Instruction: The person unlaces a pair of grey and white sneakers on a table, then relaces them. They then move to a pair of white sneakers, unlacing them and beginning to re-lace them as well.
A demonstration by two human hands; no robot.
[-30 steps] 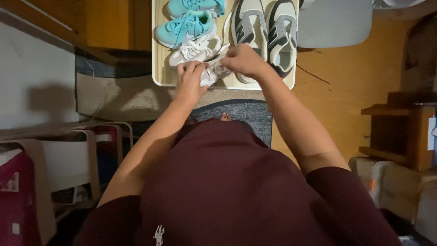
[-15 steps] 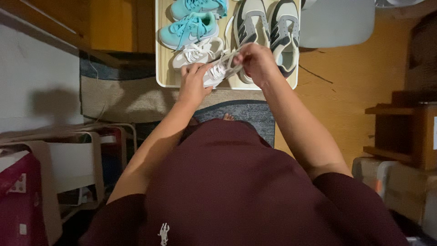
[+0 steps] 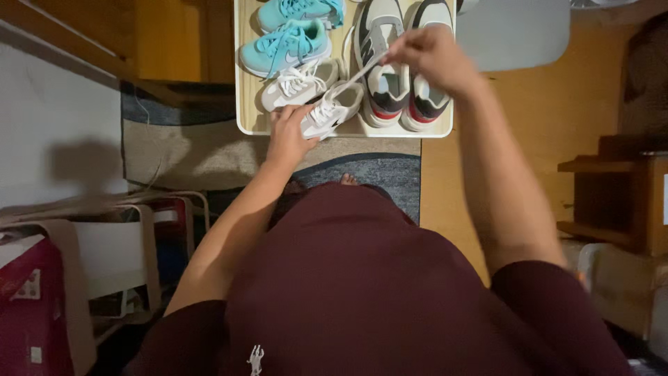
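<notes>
White sneaker (image 3: 331, 112), front edge of pale table (image 3: 245, 104), beside its mate (image 3: 299, 81).
Left hand (image 3: 287, 134) clamped on heel; right hand (image 3: 430, 56) pinching lace (image 3: 363, 71) taut, apparently fingertip grip.

Red bag (image 3: 28, 313): at your lower left on the floor, dark red, with small pale square labels on its side.
White label (image 3: 664, 200): a pale strip at the far right edge, on the wooden shelf unit.

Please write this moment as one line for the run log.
left hand: holds small white shoe | right hand: pulls shoelace taut | tray: turquoise pair, grey pair
</notes>
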